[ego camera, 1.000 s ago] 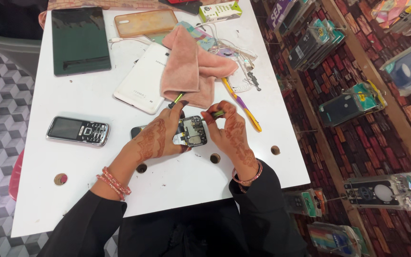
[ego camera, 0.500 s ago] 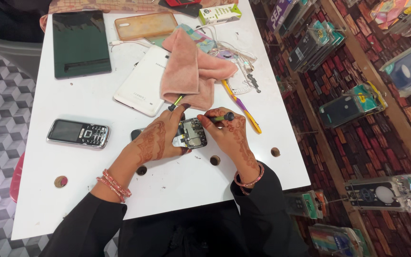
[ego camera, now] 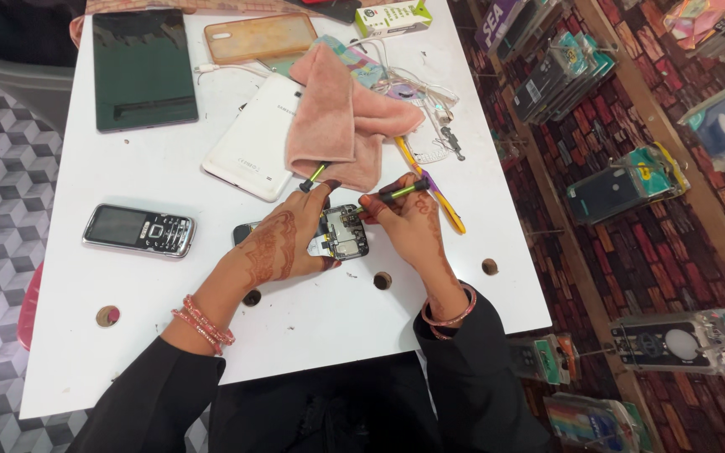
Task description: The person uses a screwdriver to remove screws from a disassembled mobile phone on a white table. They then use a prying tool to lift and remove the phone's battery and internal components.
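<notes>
On table — left hand [ego camera: 283, 243] fingers grip opened phone [ego camera: 341, 233] | right hand [ego camera: 409, 220] fingers pinch screwdriver [ego camera: 400, 191] — pointing left, near-level

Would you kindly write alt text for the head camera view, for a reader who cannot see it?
Seen from above, a left hand steadies an opened small phone on a white table while the right hand holds a green-handled tool at its edge. A pink cloth, keypad phone and dark tablet lie nearby.

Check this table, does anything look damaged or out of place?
The small phone between the left hand and right hand lies opened, its circuit board bare. A pink cloth lies crumpled over the white tablet's edge. Otherwise nothing looks spilled or broken.
</notes>
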